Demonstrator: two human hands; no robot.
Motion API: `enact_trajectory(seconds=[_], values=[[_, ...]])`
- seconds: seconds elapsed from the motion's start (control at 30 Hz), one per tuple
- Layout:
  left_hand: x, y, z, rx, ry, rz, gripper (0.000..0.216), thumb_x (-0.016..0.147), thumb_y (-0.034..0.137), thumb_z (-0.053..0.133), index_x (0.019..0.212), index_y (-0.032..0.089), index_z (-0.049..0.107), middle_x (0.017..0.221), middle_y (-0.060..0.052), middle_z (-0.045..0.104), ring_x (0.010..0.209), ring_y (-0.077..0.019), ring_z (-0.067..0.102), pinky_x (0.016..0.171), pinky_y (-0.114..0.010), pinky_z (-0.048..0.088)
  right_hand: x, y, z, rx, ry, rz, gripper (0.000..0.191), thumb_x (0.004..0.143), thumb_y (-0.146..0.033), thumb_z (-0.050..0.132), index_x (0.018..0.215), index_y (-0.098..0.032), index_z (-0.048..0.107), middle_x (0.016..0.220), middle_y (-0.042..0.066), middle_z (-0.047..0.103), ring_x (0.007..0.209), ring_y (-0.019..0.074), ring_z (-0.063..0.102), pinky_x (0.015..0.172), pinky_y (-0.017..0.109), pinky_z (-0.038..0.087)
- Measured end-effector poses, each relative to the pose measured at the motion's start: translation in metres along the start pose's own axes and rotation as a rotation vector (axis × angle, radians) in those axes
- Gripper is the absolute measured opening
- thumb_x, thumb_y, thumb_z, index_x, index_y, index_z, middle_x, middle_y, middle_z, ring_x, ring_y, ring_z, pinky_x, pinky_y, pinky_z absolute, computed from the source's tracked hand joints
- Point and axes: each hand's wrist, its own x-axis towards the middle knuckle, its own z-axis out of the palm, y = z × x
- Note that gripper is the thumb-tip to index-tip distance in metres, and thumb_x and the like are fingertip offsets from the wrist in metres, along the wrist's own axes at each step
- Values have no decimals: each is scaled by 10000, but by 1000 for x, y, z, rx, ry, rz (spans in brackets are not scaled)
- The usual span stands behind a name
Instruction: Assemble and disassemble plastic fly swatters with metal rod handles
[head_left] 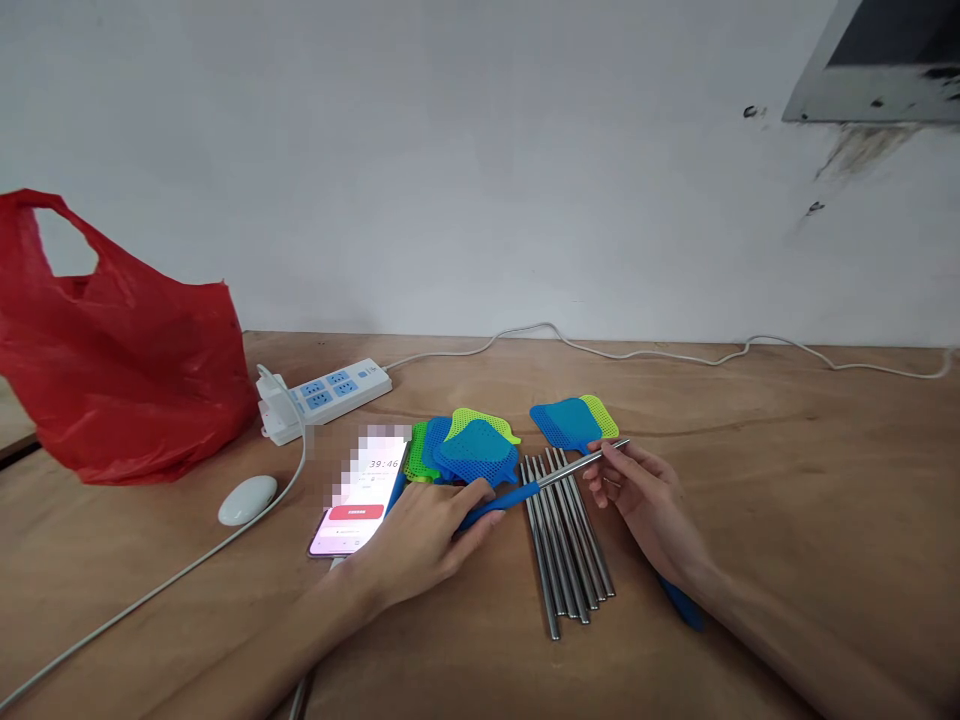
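Note:
My left hand [431, 530] is closed around a blue fly swatter handle [499, 503], gripping it between thumb and fingers. From the handle's right end a thin metal rod [566, 471] runs up and to the right. Its far end is pinched by the fingers of my right hand [645, 485]. Below the rod lies a row of several loose metal rods [566, 550], side by side on the table. Behind my left hand, blue and green perforated fly swatter heads [476, 453] overlap in a pile. A blue head [562, 422] rests on a yellow-green one farther right.
A lit phone [375, 485] lies left of the swatter heads. Beyond it are a white power strip [341, 392], a white mouse-shaped object [247, 499] and a red plastic bag [135, 350]. Another blue piece [681, 605] shows partly under my right wrist. A white cable [652, 353] runs along the wall.

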Motion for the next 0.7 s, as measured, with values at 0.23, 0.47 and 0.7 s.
enact_trajectory(seconds=[0.23,0.47,0.7], values=[[0,-3,2,63,-32,41,282,1063,380,329,1031,205,547,788,-40,708,673,-252,681,554,-304,407,0,5,-1,-72,-74,15,349,701,-467,853,855,-171,753,703,27,665,626,126,561,532,223,458],[-1,-1,4,26,26,65,325,1066,426,314,1019,205,548,794,-40,716,668,-245,690,552,-307,430,-2,7,1,-123,-128,38,344,732,-484,821,875,-179,752,746,36,668,663,148,583,545,244,470],[2,4,-9,-135,193,29,263,1048,360,367,980,216,576,957,-48,689,863,-218,650,745,-340,507,-4,12,3,-104,-142,5,383,803,-572,720,793,-193,665,728,23,656,609,145,586,507,246,469]])
